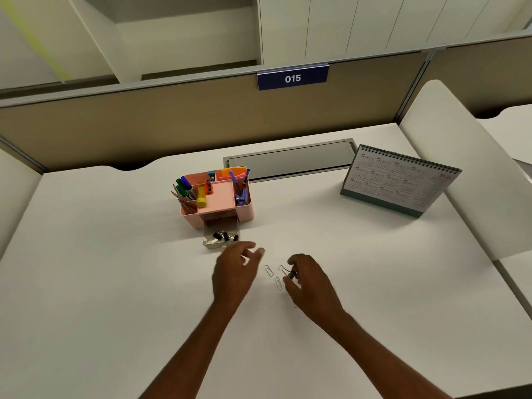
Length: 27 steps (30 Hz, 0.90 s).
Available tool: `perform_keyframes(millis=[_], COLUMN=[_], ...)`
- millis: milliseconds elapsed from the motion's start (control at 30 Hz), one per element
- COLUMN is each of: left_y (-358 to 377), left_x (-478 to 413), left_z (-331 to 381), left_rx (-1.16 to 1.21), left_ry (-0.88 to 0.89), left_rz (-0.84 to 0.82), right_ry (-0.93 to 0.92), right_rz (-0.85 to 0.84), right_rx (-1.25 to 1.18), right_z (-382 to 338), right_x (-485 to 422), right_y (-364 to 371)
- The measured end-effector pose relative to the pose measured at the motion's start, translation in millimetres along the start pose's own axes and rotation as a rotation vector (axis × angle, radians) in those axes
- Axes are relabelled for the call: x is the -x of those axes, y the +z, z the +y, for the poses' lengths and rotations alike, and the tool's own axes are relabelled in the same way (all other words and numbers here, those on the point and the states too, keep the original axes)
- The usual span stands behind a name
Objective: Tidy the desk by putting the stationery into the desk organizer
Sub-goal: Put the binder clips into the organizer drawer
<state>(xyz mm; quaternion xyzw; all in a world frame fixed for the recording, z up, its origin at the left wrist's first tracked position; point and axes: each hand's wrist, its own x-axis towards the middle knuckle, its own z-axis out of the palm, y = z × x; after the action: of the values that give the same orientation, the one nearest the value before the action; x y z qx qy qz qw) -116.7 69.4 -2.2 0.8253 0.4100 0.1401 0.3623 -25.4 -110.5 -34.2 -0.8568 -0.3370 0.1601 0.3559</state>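
Right hand (309,279): pinches black binder clip (290,274).
Left hand (234,269): released, seemingly empty; blurred.
Paper clips (269,270): between hands, middle of desk (115,254).
Organizer drawer (221,239): open.

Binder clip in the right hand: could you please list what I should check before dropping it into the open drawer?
1. Binder clip pinched by right hand: ok.
2. Grip firm enough to carry: cannot tell.
3. Drawer of desk organizer pulled open: ok.
4. Room in drawer beside the stored binder clips: ok.
5. Path to drawer free: not ok, left hand hovers between.
6. Desk free of other loose stationery: not ok, two paper clips lie there.
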Motion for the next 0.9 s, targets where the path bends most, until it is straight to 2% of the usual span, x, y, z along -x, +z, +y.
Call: perform_keyframes(millis=[67,233,300,400,500,567,900], left_y=[1.1,-7.6,-15.2,-28.9,-45.7,-52.6,-34.7], left_x=[9.1,11.0,7.7,-8.1,-35.4,-53.9,-119.3], left_z=[6.1,7.7,8.1,2.8,-3.3,-5.1,-13.0], left_rx=[0.072,0.132,0.153,0.179,0.126,0.084,-0.109], left_ry=[-0.068,-0.060,-0.087,-0.130,-0.209,-0.256,-0.539], left_rz=[-0.179,-0.230,-0.196,-0.049,0.122,0.171,0.092], right_ry=[-0.058,-0.160,-0.162,-0.128,-0.104,-0.074,0.011], right_rz=[0.009,0.012,-0.005,-0.055,-0.091,-0.101,-0.073], right_rx=[-0.047,-0.065,-0.066,-0.040,0.059,0.109,0.165], right_z=[-13.8,-30.3,-29.2,-22.2,-6.9,4.6,36.7], right_x=[-3.4,-9.7,-10.1,-6.7,2.4,9.9,43.2], right_y=[-0.9,-0.9,0.1,0.0,1.1,1.1,-6.6])
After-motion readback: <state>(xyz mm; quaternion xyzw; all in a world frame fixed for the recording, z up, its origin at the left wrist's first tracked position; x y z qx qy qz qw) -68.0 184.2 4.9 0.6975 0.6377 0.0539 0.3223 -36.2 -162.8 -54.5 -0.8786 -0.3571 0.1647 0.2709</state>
